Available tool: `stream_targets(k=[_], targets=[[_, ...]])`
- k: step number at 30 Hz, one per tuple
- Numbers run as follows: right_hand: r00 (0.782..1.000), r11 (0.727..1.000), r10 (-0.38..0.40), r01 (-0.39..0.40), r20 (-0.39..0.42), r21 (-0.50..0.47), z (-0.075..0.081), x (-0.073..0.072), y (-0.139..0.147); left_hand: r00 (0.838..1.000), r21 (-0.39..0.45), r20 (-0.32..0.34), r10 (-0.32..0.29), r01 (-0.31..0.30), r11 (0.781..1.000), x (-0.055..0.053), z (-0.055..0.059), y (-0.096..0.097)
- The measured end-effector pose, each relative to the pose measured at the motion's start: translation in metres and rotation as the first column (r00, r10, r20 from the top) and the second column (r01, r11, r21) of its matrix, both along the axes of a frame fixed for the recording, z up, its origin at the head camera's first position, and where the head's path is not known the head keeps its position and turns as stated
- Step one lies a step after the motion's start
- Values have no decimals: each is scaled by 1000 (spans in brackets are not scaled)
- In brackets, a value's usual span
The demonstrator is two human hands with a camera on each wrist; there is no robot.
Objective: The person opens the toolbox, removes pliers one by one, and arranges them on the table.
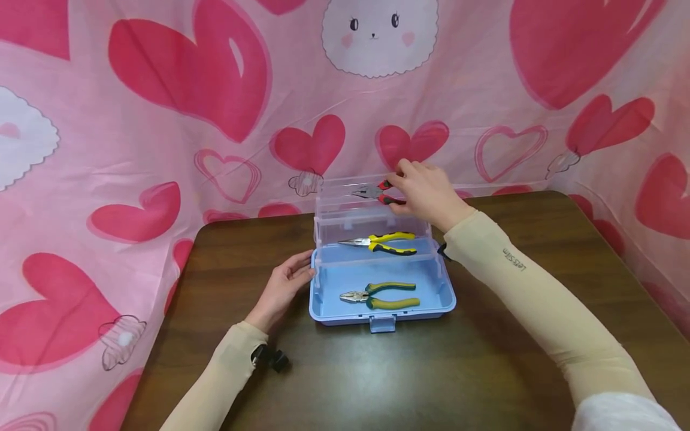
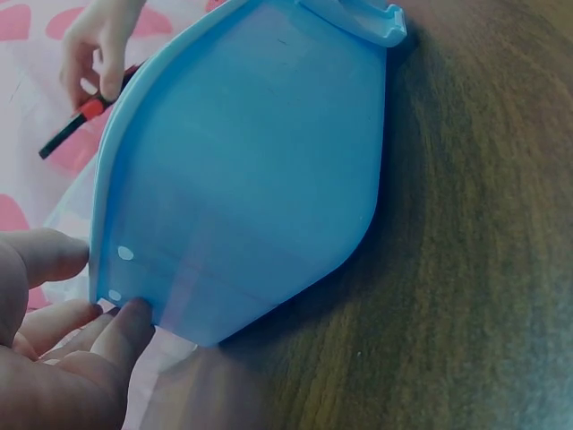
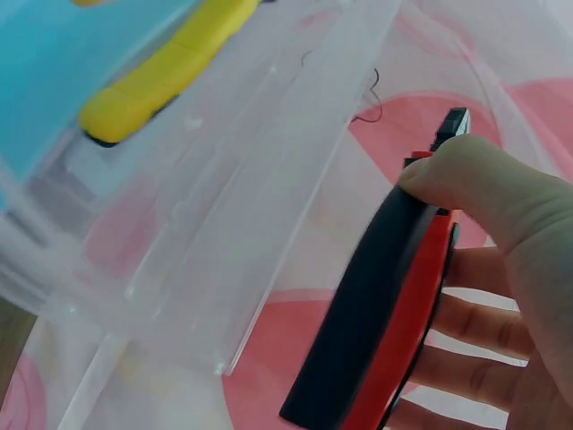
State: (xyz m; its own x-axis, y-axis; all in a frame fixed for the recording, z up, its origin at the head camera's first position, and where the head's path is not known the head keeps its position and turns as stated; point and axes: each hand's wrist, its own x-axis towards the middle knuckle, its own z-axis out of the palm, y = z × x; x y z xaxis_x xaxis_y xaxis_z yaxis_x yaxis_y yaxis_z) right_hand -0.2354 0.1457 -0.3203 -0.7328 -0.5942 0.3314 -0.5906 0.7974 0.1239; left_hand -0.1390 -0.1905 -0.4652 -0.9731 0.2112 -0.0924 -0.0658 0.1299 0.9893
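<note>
My right hand (image 1: 428,190) holds red-and-black pliers (image 3: 376,305) by the handles, thumb on one side and fingers on the other. Their grey jaws point left over the upper clear tray (image 1: 339,203) of a light blue toolbox (image 1: 318,314). At the toolbox's left side, my left hand (image 1: 283,287) grips the edge near the rear corner between thumb and fingertips. Yellow-and-black long-nose pliers (image 1: 393,237) lie in the lower clear tray. Green-and-yellow pliers (image 1: 396,303) rest on the toolbox floor, jaws to the left.
The toolbox stands on a dark wooden table (image 1: 345,383), its latch (image 1: 383,324) at the front. A pink cloth (image 1: 162,149) with hearts hangs close behind the table and along its sides. The raised clear trays rise at the back of the box.
</note>
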Motion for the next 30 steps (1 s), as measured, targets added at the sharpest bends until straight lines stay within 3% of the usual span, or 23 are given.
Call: stream_targets(k=[6, 16, 22, 27, 30], targets=[[997, 999, -29, 30, 66, -19, -4, 14, 12, 1000, 6, 5, -1, 1, 1000, 1, -1, 0], [999, 994, -33, 37, 35, -99, -13, 40, 43, 1000, 1, -11, 4, -4, 1000, -1, -2, 1], [986, 979, -108, 128, 123, -160, -18, 58, 62, 1000, 8, -19, 1, -1, 1000, -2, -1, 0], [963, 961, -183, 218, 200, -169, -22, 71, 79, 1000, 8, -11, 1, -1, 1000, -1, -1, 0], [953, 950, -221, 259, 209, -175, -28, 78, 92, 1000, 8, -1, 2, -2, 1000, 0, -2, 0]])
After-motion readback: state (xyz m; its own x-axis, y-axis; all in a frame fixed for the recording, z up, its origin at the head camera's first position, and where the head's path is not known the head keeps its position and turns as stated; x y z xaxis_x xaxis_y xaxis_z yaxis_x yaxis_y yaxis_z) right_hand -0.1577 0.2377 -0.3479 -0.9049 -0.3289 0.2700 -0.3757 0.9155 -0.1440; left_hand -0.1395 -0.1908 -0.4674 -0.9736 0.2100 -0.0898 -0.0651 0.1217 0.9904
